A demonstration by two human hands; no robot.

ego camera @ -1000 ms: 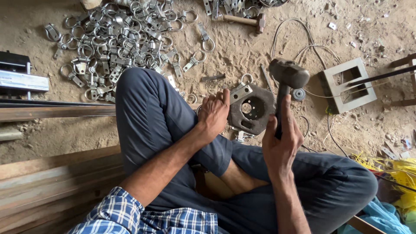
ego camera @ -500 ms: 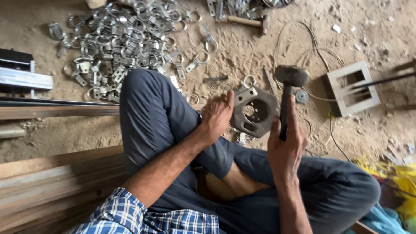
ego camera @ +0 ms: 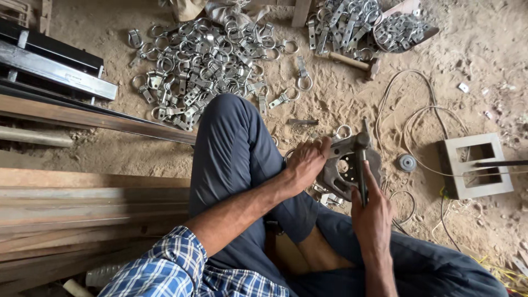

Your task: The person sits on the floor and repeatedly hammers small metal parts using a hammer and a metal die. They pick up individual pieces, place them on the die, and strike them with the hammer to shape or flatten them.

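On sand, right hand (ego camera: pixel 373 212) seemingly hammers metal block (ego camera: pixel 344 165).

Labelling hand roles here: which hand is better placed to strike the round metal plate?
Right. The right hand grips the hammer, whose head sits over the round metal plate. The left hand rests on the plate's edge, probably steadying it, with no tool.

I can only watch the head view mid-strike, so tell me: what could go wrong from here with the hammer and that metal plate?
1. The left hand steadies the round metal plate right beside where the hammer lands; a glancing blow could hit its fingers.
2. The plate sits on loose sand against the leg, so it may shift or kick under a strike.
3. Cables loop just beside the plate and could snag the hammer.
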